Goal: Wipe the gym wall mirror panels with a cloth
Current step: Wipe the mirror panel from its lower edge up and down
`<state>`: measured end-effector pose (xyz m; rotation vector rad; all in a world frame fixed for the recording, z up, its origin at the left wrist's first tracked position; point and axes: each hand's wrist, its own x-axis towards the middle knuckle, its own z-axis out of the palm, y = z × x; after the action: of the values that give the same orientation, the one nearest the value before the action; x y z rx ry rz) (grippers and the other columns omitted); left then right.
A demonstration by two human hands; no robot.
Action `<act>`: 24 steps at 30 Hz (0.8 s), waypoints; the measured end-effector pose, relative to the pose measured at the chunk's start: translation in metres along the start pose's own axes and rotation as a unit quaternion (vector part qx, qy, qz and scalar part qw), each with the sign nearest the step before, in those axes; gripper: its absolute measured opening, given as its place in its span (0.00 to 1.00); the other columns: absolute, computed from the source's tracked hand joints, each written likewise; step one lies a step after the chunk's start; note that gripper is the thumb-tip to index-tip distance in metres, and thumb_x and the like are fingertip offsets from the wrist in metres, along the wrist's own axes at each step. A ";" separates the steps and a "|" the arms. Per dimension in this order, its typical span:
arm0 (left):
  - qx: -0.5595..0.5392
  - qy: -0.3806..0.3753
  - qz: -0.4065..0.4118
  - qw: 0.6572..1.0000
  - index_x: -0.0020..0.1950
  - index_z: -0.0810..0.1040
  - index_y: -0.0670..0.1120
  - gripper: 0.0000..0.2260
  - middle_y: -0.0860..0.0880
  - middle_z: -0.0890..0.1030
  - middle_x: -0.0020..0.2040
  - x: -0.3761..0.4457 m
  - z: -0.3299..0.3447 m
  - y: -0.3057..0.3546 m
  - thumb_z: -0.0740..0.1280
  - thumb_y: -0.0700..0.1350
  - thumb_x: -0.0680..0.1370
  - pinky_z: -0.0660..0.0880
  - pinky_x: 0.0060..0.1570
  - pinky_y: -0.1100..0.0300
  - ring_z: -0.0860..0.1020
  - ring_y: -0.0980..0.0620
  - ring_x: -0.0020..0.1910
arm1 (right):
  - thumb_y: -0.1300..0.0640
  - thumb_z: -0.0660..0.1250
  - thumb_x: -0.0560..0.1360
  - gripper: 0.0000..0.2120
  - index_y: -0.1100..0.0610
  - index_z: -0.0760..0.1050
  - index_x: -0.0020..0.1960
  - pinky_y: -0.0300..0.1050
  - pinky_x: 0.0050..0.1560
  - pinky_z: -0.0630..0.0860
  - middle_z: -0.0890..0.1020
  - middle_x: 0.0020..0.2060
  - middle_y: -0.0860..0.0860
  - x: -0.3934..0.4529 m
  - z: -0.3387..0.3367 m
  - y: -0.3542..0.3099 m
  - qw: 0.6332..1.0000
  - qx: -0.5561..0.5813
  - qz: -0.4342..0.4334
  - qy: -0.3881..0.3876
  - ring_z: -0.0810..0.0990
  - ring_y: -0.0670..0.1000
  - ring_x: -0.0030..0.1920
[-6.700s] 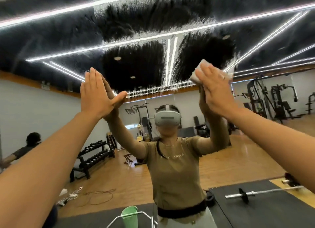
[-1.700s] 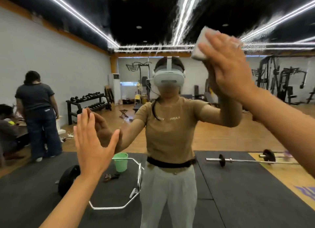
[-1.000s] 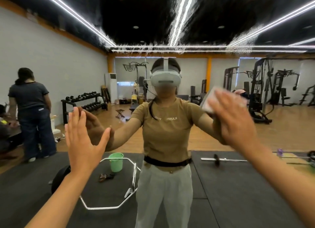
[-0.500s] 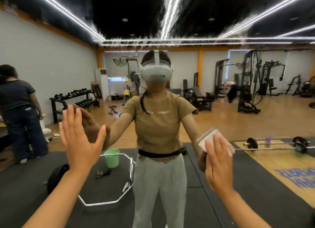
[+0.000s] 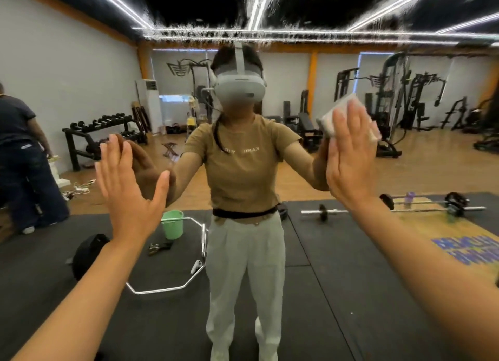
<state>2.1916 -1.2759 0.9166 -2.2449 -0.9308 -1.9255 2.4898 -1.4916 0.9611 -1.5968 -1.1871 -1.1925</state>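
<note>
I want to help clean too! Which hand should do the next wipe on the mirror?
The right hand: it already presses the cloth flat against the mirror. The left hand lies bare on the glass.

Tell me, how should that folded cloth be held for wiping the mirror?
Probably as it is now: the right hand comes from behind, flat against the cloth's broad face, straight fingers pressing it to the mirror. The cloth is a flat folded pad lying against the glass, so an open palm should spread pressure better than pinching its edges.
</note>
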 end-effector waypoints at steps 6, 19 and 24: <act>-0.007 0.002 0.022 1.000 0.80 0.55 0.42 0.34 0.47 0.50 0.82 0.000 0.000 -0.009 0.61 0.56 0.80 0.40 0.78 0.52 0.45 0.50 0.80 | 0.58 0.52 0.84 0.24 0.59 0.56 0.79 0.55 0.78 0.48 0.52 0.79 0.57 0.001 0.024 -0.037 0.999 0.012 -0.023 0.044 0.51 0.58 0.79; 0.001 -0.020 0.051 0.998 0.81 0.51 0.42 0.33 0.44 0.48 0.82 0.001 0.003 -0.020 0.59 0.55 0.81 0.41 0.78 0.45 0.43 0.48 0.80 | 0.59 0.57 0.76 0.35 0.51 0.50 0.81 0.51 0.78 0.46 0.50 0.80 0.48 -0.192 0.063 -0.051 0.919 -0.091 -0.310 -0.224 0.50 0.50 0.80; 0.012 -0.020 0.061 0.998 0.81 0.51 0.41 0.33 0.42 0.49 0.81 0.001 0.003 -0.020 0.59 0.54 0.82 0.41 0.78 0.45 0.44 0.46 0.80 | 0.63 0.61 0.78 0.31 0.54 0.58 0.79 0.51 0.77 0.50 0.59 0.79 0.53 -0.031 0.051 -0.091 0.965 -0.044 -0.243 -0.093 0.53 0.53 0.79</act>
<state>2.1848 -1.2575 0.9102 -2.2772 -0.7970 -1.8164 2.4095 -1.4281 0.9251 -1.5550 -1.7398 -1.4365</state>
